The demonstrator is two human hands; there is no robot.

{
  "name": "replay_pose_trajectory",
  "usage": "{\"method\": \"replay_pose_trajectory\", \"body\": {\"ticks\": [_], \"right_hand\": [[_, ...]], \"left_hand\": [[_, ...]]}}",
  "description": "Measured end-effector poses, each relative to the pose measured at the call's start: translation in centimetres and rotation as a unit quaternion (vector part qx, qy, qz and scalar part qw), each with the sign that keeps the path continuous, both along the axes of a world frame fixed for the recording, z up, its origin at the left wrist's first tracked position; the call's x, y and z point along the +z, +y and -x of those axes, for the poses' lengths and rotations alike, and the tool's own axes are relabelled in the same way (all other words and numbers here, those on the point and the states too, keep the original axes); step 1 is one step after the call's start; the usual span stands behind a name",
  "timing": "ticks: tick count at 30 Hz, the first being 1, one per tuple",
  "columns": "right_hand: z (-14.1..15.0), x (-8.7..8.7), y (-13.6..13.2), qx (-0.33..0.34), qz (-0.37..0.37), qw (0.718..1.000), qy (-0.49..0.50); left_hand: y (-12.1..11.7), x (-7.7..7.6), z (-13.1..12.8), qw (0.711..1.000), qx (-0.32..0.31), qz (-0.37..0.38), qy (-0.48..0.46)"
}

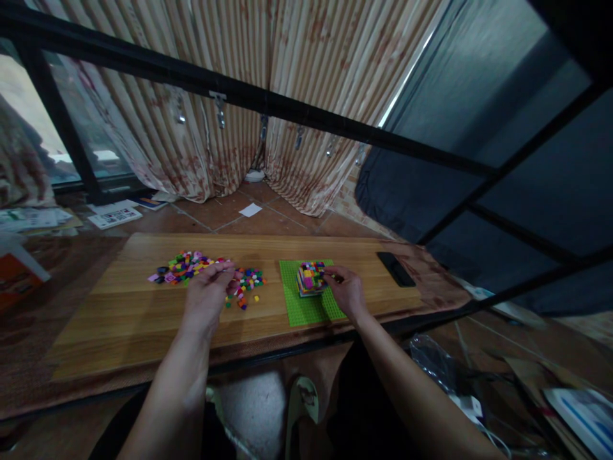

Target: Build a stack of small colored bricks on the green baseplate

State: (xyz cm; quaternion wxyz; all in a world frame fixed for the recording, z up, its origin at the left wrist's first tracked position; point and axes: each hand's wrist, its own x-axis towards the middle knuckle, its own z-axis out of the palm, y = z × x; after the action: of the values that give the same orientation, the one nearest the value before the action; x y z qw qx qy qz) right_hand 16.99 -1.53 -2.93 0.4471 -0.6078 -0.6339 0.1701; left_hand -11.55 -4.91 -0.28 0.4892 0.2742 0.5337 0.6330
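A small block built of many-coloured toy bricks (pixel 310 281) stands on a green studded baseplate (pixel 294 313). My right hand (pixel 348 291) is at the block's right upper edge, fingertips pinched together against it; whether a loose brick is between them is too small to tell. Loose toy bricks (pixel 184 265) lie in a heap on the wooden board to the left of the baseplate. Above the heap's middle hovers my left hand (pixel 211 291), thumb and fingers drawn together. What it holds, if anything, cannot be made out.
A black phone (pixel 395 269) lies on the right of the wooden board (pixel 119 319). A dark metal bar (pixel 287 115) with hanging clips crosses in front of striped curtains. Papers (pixel 115 215) lie on the floor at the left. A slippered foot (pixel 303 399) shows below the board.
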Motion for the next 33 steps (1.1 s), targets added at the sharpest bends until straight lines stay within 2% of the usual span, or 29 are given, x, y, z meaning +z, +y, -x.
{"method": "replay_pose_trajectory", "body": {"ticks": [5,10,14,17,23,27,33], "right_hand": [[-0.5,-0.1,-0.1,-0.008,0.005,0.998,0.064],[-0.4,-0.6,0.6,-0.055,0.014,0.991,0.123],[0.8,-1.4,1.6,-0.047,0.06,0.962,0.262],[1.6,-1.8,1.8,-0.027,0.081,0.942,0.326],[2.1,-2.0,1.7,-0.018,0.116,0.917,0.382],[2.1,-2.0,1.6,-0.024,0.111,0.918,0.381],[2.4,-1.1,1.3,-0.066,0.148,0.9,0.405]], "left_hand": [[0.0,-0.2,0.1,1.0,-0.004,0.002,0.009],[0.2,-0.4,0.1,1.0,-0.001,-0.004,0.007],[0.2,-0.4,0.0,1.0,-0.001,-0.005,-0.001],[0.1,-0.3,0.0,1.0,-0.002,-0.007,-0.001],[0.2,-0.6,-0.1,1.0,-0.004,-0.005,0.003],[0.1,-0.6,-0.2,1.0,0.0,-0.005,-0.005],[-0.1,-0.3,-0.5,1.0,-0.007,0.003,-0.003]]}}
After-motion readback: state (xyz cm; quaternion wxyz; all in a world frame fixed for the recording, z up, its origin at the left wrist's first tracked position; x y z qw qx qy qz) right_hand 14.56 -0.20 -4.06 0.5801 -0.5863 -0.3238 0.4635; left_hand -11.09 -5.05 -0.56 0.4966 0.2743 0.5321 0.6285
